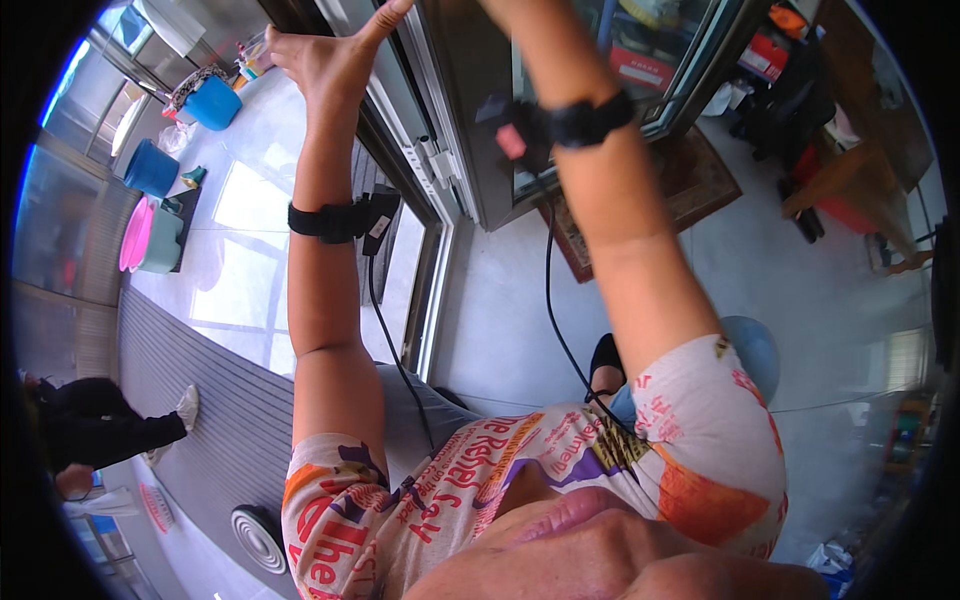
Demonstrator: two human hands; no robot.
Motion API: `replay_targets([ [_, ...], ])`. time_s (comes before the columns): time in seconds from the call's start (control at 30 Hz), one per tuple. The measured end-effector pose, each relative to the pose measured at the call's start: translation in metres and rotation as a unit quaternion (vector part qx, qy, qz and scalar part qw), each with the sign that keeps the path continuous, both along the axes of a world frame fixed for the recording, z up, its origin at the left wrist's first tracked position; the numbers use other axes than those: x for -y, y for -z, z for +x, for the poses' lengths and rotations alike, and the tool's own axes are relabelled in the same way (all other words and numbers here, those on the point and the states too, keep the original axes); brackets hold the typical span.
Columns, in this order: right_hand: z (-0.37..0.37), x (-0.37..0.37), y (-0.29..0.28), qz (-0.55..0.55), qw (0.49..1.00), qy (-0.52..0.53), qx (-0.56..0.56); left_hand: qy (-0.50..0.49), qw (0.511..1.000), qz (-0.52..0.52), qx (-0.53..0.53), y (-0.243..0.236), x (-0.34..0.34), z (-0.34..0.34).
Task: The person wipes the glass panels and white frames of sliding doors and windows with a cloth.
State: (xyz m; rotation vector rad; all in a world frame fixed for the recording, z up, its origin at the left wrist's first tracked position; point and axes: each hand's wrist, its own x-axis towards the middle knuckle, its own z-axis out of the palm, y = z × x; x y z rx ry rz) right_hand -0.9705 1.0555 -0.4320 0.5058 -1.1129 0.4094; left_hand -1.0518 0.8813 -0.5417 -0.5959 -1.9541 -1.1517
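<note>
Upright dark-framed glass door (640, 95)

The left hand (335, 65), thumb spread wide, is raised near a door frame (408, 125); the right forearm (622, 215) runs past the top edge. Both arms wear black bands (330, 222). Blue buckets (152, 168) stand at left, a rug (705, 180) lies at right, and another person (90, 425) is at lower left.

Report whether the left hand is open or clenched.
Open: the left hand shows its thumb stretched well away from the fingers.
</note>
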Motion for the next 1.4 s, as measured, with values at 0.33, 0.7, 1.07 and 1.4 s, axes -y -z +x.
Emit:
replay_targets([
  [0.33, 0.048, 0.046, 0.365, -0.228, 0.9, -0.028, 0.37, -0.076, 0.994, 0.007, 0.077, -0.002, -0.004, 0.033],
  [0.7, 0.015, 0.049, 0.341, -0.158, 0.952, 0.15, 0.216, -0.133, 0.987, -0.001, 0.094, -0.007, -0.006, 0.04],
  [1.07, 0.025, 0.069, 0.246, -0.304, 0.936, 0.028, 0.174, 0.033, 0.986, 0.036, 0.162, -0.007, 0.002, 0.043],
  [1.4, 0.026, 0.118, 0.441, -0.507, 0.792, -0.017, 0.339, 0.048, 0.989, -0.005, 0.139, 0.01, 0.012, 0.017],
])
